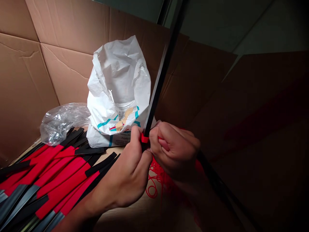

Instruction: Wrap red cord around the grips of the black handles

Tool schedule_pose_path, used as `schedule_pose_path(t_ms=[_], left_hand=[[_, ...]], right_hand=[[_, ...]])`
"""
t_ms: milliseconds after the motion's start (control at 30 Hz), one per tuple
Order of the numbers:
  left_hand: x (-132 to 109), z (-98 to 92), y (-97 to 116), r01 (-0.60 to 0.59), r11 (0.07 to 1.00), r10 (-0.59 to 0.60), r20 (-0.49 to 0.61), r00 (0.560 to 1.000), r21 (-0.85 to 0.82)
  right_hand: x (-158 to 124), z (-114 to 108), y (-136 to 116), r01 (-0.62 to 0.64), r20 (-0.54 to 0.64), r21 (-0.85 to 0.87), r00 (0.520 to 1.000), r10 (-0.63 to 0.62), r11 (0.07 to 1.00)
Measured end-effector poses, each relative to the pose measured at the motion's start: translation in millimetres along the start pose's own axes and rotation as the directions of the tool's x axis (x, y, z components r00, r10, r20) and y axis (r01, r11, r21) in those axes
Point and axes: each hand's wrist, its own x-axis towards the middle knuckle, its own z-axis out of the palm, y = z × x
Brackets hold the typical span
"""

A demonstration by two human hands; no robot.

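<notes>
Long black strip (160,80), tilted before a torn white polyethylene bag (120,96), with a red band (145,139) across it; the left hand (130,174) is clamped on the strip at the band, while the right hand (173,145) is curled closed beside it, contents hidden. Red cord (152,187) lies below; red-and-black strips (62,174) and a clear plastic bag (64,119) lie left.
</notes>
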Motion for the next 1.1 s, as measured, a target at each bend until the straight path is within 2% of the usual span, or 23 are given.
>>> schedule_pose_path(t_ms=[67, 133, 333, 400, 467, 567, 667, 900, 1100], left_hand=[[0.6, 3.6, -3.0, -0.059, 0.995, 0.055, 0.05, 0.997, 0.081], [2.5, 7.4, -6.3, -0.06, 0.994, 0.054, 0.062, 0.997, 0.096], [6.8, 9.7, -5.3, 0.142, 0.984, -0.14, 0.023, 0.99, -0.106], [7.5, 7.5, -5.0, 0.246, 0.931, -0.236, 0.069, 0.969, -0.271], [9.1, 5.2, -6.9, 0.367, 0.816, -0.32, 0.178, 0.93, -0.447], [12.8, 4.0, -12.1, 0.451, 0.694, -0.373, 0.255, 0.892, -0.562], [14.2, 5.6, -15.8, 0.437, 0.691, -0.364, 0.245, 0.898, -0.575], [10.0, 6.4, -13.7, 0.317, 0.788, -0.249, 0.198, 0.948, -0.527], [7.7, 4.4, -10.6, 0.299, 0.807, -0.228, 0.199, 0.953, -0.509]], right_hand=[[1.6, -1.6, 3.3, 0.002, -0.021, -0.055, 1.0, -0.003, 0.998], [2.0, -2.8, 5.7, 0.021, -0.022, -0.095, 0.999, -0.023, 0.995], [-2.8, -0.7, 7.5, 0.09, 0.054, -0.109, 0.995, -0.085, 0.99], [-4.8, 1.3, 6.9, 0.102, 0.032, -0.1, 0.995, -0.1, 0.99], [-6.3, 2.8, 5.9, 0.116, 0.007, -0.091, 0.993, -0.116, 0.989], [-6.3, 2.6, 2.9, 0.135, 0.003, -0.073, 0.991, -0.135, 0.988], [-3.9, -0.2, -1.2, 0.103, 0.012, -0.066, 0.995, -0.102, 0.993], [-0.5, -7.2, -6.7, -0.101, 0.002, 0.082, 0.995, 0.102, 0.991], [-0.4, -8.6, -8.0, -0.135, -0.021, 0.093, 0.99, 0.138, 0.986]])
